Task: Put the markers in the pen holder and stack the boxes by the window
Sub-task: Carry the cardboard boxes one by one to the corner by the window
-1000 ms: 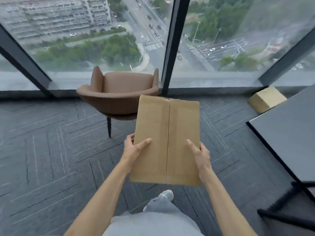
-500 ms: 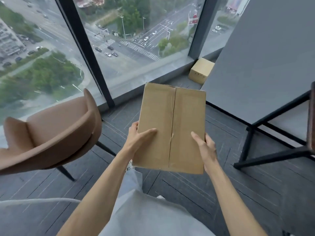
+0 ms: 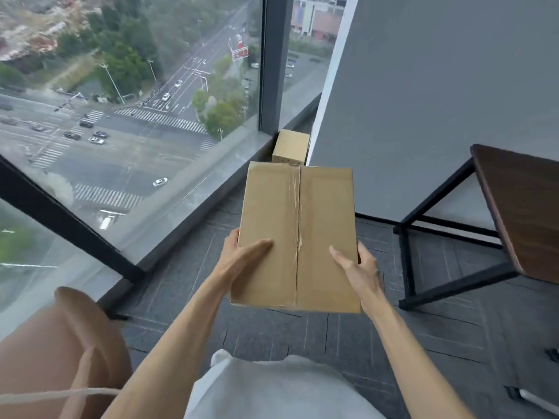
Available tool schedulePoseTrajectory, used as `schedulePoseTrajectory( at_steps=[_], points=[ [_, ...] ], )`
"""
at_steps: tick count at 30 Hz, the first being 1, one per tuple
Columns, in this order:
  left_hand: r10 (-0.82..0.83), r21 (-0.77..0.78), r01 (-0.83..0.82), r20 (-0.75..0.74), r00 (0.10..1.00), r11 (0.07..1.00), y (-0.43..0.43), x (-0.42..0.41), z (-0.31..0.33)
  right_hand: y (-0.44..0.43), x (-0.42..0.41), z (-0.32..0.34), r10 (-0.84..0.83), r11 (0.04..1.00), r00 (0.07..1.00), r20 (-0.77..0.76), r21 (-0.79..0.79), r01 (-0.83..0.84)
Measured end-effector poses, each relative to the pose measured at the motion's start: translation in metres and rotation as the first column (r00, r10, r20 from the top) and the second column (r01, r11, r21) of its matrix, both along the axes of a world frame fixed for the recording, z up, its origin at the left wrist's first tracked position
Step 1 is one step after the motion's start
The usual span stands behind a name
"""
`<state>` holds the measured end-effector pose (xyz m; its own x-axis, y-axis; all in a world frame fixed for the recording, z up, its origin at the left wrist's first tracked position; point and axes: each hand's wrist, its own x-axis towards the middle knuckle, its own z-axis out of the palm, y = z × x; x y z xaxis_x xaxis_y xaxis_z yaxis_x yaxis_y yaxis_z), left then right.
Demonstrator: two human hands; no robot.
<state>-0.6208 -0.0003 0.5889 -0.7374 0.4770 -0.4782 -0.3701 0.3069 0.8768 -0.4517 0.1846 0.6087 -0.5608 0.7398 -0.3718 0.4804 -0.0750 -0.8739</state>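
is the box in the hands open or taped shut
Shut: the box has both top flaps meeting flat at a centre seam, with clear tape along it.

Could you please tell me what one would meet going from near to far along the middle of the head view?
White-clad lap → large brown cardboard box, gripped by the left hand and right hand → small brown cardboard box on the floor in the corner → dark window post.

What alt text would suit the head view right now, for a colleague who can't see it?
Two bare hands, left hand and right hand, hold a taped cardboard box above grey carpet. Ahead, a smaller box sits on the floor in the corner by the window. A brown chair is lower left, a dark table right.
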Motion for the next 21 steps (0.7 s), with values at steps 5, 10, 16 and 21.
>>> schedulePoseTrajectory(
  at_steps=[5,10,16,21],
  points=[
    [-0.063,-0.018,0.063,0.010,0.998,0.998,0.038,-0.078,0.005,0.026,-0.067,-0.009,-0.091,0.995,0.996,0.012,-0.041,0.091],
    [-0.057,-0.065,0.056,-0.004,0.998,0.996,0.095,-0.164,-0.002,0.080,-0.151,-0.024,-0.104,0.988,0.995,0.006,-0.111,0.104],
    [-0.044,-0.108,0.040,-0.030,0.999,0.993,0.160,-0.265,0.005,0.161,-0.258,-0.029,-0.027,0.992,0.999,-0.039,-0.122,0.022],
    [-0.019,-0.122,0.019,0.004,1.000,0.992,0.201,-0.323,0.000,0.215,-0.326,-0.029,0.040,0.993,0.999,-0.031,-0.107,-0.043]
  ],
)
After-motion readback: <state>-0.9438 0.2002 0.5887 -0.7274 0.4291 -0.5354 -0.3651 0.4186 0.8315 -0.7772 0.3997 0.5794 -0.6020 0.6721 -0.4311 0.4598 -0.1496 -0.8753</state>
